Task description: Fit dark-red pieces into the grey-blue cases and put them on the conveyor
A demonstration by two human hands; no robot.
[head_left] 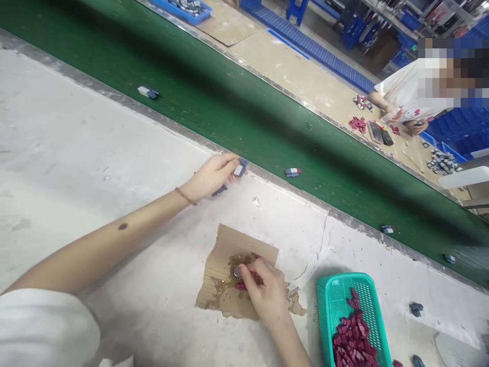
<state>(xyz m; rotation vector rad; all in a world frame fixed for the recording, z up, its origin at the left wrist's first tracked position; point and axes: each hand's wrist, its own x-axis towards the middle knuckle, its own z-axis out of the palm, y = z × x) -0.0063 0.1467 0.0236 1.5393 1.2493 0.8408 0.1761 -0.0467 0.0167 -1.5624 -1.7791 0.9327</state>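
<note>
My left hand (209, 177) reaches out to the edge of the green conveyor belt (229, 102) and grips a small grey-blue part (240, 167); a second dark part (220, 190) shows under the fingers. My right hand (265, 290) rests on a torn piece of cardboard (225, 250) stained with glue. Its fingertips pinch a small dark red piece (241, 286) beside a round metal lid (237, 270).
A teal basket (336, 295) of dark red pieces stands at the lower right. Several small grey parts (293, 172) ride on the belt. Loose parts (416, 308) lie on the white worktop. Across the belt a person (405, 97) works at another bench with red pieces.
</note>
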